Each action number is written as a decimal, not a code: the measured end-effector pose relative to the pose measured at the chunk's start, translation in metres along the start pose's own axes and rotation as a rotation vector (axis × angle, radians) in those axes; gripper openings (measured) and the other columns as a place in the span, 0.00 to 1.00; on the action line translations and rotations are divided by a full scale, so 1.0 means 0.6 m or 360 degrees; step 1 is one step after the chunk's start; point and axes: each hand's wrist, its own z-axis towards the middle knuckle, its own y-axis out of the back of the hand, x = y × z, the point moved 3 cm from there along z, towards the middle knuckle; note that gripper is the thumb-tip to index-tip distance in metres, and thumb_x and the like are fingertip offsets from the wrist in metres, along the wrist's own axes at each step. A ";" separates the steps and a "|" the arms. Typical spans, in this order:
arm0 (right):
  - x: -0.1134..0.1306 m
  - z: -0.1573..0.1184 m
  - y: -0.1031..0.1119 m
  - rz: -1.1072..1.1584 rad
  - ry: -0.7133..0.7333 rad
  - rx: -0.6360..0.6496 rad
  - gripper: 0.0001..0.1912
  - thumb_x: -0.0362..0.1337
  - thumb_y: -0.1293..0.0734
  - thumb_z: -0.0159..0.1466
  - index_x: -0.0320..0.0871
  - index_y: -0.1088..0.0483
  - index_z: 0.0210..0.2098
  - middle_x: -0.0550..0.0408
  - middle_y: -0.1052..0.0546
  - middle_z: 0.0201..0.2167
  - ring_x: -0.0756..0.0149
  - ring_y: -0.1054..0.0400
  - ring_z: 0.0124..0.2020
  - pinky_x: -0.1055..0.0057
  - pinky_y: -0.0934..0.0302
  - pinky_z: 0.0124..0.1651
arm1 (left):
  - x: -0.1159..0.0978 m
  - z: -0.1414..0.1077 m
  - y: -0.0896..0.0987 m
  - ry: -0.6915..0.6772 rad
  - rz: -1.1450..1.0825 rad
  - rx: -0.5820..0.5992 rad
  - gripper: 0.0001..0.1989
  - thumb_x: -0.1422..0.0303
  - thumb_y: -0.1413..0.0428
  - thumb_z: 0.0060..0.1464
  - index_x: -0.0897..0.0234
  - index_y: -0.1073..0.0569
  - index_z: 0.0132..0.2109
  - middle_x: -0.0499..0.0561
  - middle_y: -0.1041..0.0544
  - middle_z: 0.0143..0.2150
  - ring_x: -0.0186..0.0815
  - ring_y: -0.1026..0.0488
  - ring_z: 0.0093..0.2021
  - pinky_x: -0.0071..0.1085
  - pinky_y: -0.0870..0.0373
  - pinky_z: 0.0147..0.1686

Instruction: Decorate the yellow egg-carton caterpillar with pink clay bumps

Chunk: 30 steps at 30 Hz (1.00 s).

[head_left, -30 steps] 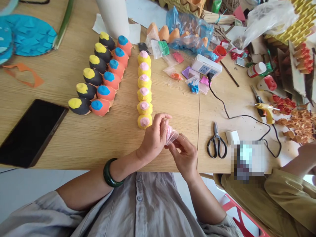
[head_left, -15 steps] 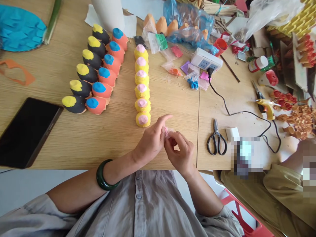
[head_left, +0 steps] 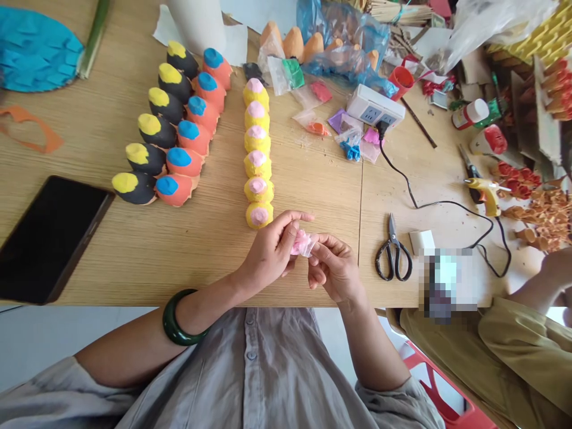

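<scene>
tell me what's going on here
A person is pinching a pink lump of soft clay between their left hand and right hand. Just beyond, on a wooden table, lies a row of yellow egg-carton cups with pink tips, beside orange and black rows. Scissors lie to the right, and a co-worker's hand is at the far edge.

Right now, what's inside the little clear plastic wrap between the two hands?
Pink modelling clay, it seems, shows through the clear plastic. The left hand and right hand cover its ends, so how much there is can't be seen.
</scene>
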 end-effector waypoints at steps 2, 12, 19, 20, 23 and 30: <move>0.002 -0.002 -0.001 0.0073 -0.0010 0.0037 0.14 0.44 0.18 0.57 0.44 0.22 0.34 0.67 0.27 0.20 0.81 0.42 0.11 0.79 0.32 0.15 | 0.001 0.001 -0.001 0.0053 -0.0105 -0.0004 0.16 0.59 0.50 0.71 0.65 0.26 0.53 0.39 0.36 0.23 0.26 0.42 0.13 0.22 0.43 0.08; 0.032 -0.020 0.016 -0.0054 0.0324 0.0075 0.09 0.40 0.30 0.67 0.47 0.21 0.45 0.60 0.26 0.31 0.76 0.37 0.20 0.77 0.28 0.19 | 0.003 0.005 -0.003 0.0036 -0.0244 -0.0070 0.18 0.54 0.43 0.68 0.65 0.25 0.50 0.38 0.39 0.24 0.25 0.42 0.16 0.20 0.38 0.08; 0.042 -0.029 0.027 -0.0128 0.0419 0.0006 0.13 0.48 0.26 0.67 0.46 0.17 0.44 0.55 0.21 0.35 0.72 0.31 0.24 0.73 0.26 0.20 | 0.007 0.007 -0.003 0.0108 -0.0350 -0.0115 0.17 0.55 0.42 0.65 0.65 0.24 0.49 0.41 0.38 0.26 0.26 0.40 0.19 0.20 0.37 0.09; 0.041 -0.029 0.028 -0.0131 0.0409 -0.0022 0.14 0.49 0.26 0.67 0.46 0.17 0.42 0.56 0.21 0.33 0.73 0.31 0.23 0.73 0.26 0.21 | 0.008 0.007 -0.003 0.0129 -0.0370 -0.0120 0.17 0.56 0.42 0.65 0.65 0.23 0.49 0.41 0.37 0.27 0.26 0.39 0.19 0.20 0.37 0.09; 0.034 -0.026 0.030 -0.0173 0.0337 -0.0078 0.13 0.49 0.23 0.65 0.45 0.18 0.36 0.55 0.18 0.32 0.72 0.26 0.23 0.72 0.23 0.26 | 0.011 0.006 -0.003 0.0189 -0.0409 -0.0119 0.16 0.58 0.42 0.65 0.66 0.23 0.49 0.41 0.37 0.27 0.26 0.38 0.18 0.20 0.38 0.09; 0.031 -0.021 0.024 -0.0162 0.0311 -0.0099 0.12 0.42 0.18 0.60 0.45 0.20 0.37 0.59 0.18 0.29 0.72 0.26 0.20 0.74 0.25 0.25 | 0.011 0.006 -0.005 0.0277 -0.0469 -0.0133 0.14 0.60 0.43 0.63 0.67 0.23 0.47 0.41 0.36 0.26 0.26 0.38 0.17 0.21 0.39 0.09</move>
